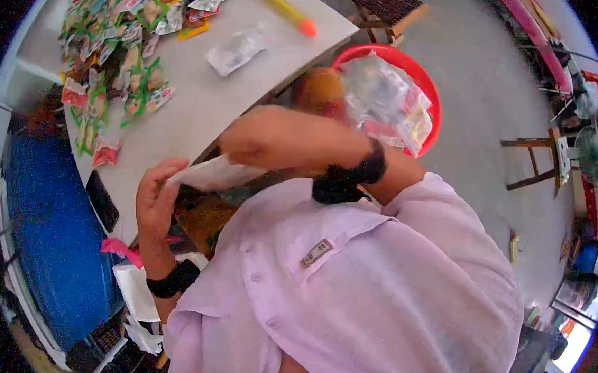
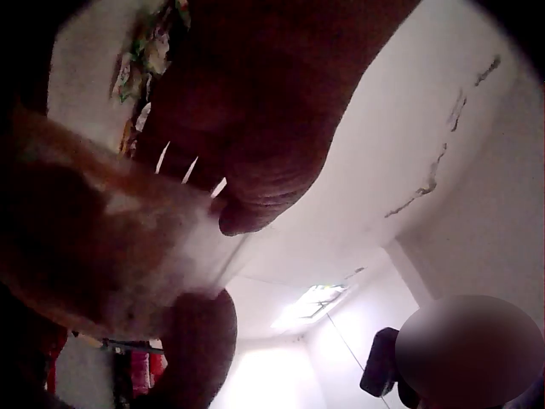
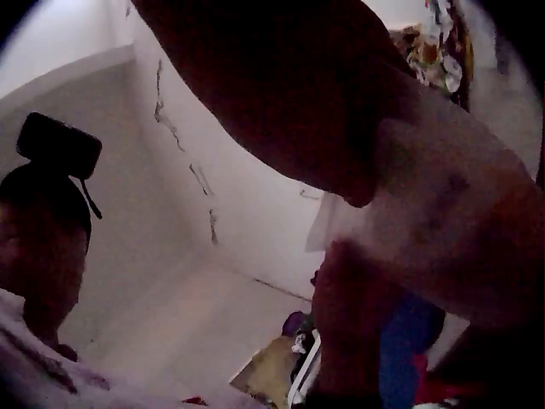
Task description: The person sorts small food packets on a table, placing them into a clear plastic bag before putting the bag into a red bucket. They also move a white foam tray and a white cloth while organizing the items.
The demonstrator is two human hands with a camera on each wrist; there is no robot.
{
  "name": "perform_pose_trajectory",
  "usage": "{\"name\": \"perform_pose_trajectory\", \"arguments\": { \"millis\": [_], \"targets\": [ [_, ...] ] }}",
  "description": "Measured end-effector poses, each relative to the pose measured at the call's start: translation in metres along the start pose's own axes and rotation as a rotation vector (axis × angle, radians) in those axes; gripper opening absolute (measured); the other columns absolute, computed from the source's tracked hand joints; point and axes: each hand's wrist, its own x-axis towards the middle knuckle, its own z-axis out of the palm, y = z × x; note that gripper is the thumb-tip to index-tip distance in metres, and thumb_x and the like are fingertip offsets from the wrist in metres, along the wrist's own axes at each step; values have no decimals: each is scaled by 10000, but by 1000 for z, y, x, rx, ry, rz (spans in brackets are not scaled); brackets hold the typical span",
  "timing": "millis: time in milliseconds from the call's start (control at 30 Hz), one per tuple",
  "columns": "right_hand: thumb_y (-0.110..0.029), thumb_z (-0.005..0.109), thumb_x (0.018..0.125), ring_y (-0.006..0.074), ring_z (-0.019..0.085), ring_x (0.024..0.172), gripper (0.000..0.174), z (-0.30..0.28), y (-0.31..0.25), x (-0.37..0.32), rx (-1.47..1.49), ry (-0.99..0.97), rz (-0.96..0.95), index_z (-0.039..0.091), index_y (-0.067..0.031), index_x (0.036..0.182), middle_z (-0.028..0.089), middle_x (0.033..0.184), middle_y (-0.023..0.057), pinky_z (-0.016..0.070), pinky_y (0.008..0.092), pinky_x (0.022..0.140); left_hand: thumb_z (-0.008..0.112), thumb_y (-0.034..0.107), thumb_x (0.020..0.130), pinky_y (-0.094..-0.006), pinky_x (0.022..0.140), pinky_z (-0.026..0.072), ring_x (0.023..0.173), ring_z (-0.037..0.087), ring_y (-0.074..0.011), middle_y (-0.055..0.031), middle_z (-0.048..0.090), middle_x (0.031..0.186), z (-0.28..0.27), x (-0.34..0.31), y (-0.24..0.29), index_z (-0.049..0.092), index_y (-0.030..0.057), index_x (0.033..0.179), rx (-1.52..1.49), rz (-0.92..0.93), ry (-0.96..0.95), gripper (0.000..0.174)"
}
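Note:
A whitish, translucent plastic pouch (image 1: 211, 173) is stretched between my two hands, close to the chest and beside the table edge. My left hand (image 1: 155, 201) pinches its left end between thumb and fingers. At the other end my right hand (image 1: 264, 139) grips it, with the fingers partly hidden behind the back of the hand. Both wrist views are dark; the pouch (image 2: 111, 230) shows brownish patches in the left one. On the table (image 1: 200, 114) lies a heap of small printed snack packets (image 1: 125, 43), and apart from them one clear-and-white packet (image 1: 238, 50).
A red basin (image 1: 435, 109) of clear plastic packets stands right of the table. A yellow stick with an orange tip (image 1: 277, 5) lies by the table's far edge. Near the left edge sits a dark flat object (image 1: 102, 202), beside a blue-covered surface (image 1: 59, 239). Stools (image 1: 534, 144) stand farther off.

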Motion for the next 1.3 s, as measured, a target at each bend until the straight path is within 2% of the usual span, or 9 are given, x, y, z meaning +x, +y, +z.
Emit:
{"name": "perform_pose_trajectory", "arguments": {
  "millis": [300,467,600,667,767,867,1033,1167,1300],
  "targets": [
    [-128,514,740,150,506,803,200,-70,48,-153,390,612,535,521,-41,920,546,847,34,406,266,701,458,110,768,-219,672,363,717,433,-99,-39,500,827,-24,-13,-80,482,16,881,98,-318,37,148],
    [-131,481,756,51,397,623,105,-76,100,-215,137,680,938,496,-34,718,420,660,-48,342,215,539,467,129,765,-212,669,368,728,446,-96,-27,503,815,-20,-26,-112,486,30,875,136,-487,-60,149],
    [-95,467,708,159,484,634,77,-31,212,-291,-253,340,1048,509,-30,709,503,671,54,395,285,544,477,141,760,-222,700,371,753,462,-103,-14,504,801,-20,-41,-134,491,20,886,252,-578,-204,174],
    [-111,450,694,72,378,502,115,-11,240,-315,-87,513,1237,462,-37,607,383,508,-7,329,268,431,480,145,758,-225,701,373,757,463,-103,-15,504,804,-12,-45,-128,493,17,890,383,-571,-233,184],
    [-148,446,700,314,537,622,144,13,306,-373,-332,449,1329,541,-44,671,552,699,159,429,388,562,496,162,742,-247,697,382,768,477,-126,-39,520,825,-21,-65,-160,497,24,905,430,-646,-245,214],
    [-151,449,672,198,477,496,146,0,310,-381,-423,624,1398,486,-13,641,484,528,105,369,339,448,509,187,721,-281,699,389,789,508,-184,-90,544,856,-20,-84,-177,501,33,920,647,-693,-237,252],
    [-163,432,700,379,502,750,170,-54,323,-362,-593,587,1408,504,-41,793,526,793,221,399,430,635,502,190,716,-316,728,385,822,514,-255,-136,542,883,-18,-109,-201,499,46,934,664,-718,-233,262],
    [-146,407,711,373,500,751,204,-69,321,-301,-501,963,1391,478,-63,884,530,798,209,402,415,643,496,178,714,-325,739,382,854,500,-277,-133,535,905,-10,-109,-193,501,33,918,719,-681,-209,251],
    [-152,432,712,311,518,707,158,-19,343,-251,-309,777,1229,497,-35,797,532,731,178,406,376,600,489,177,715,-328,766,367,891,479,-280,-129,520,933,-14,-120,-204,500,46,925,731,-613,-195,247]
  ]
}}
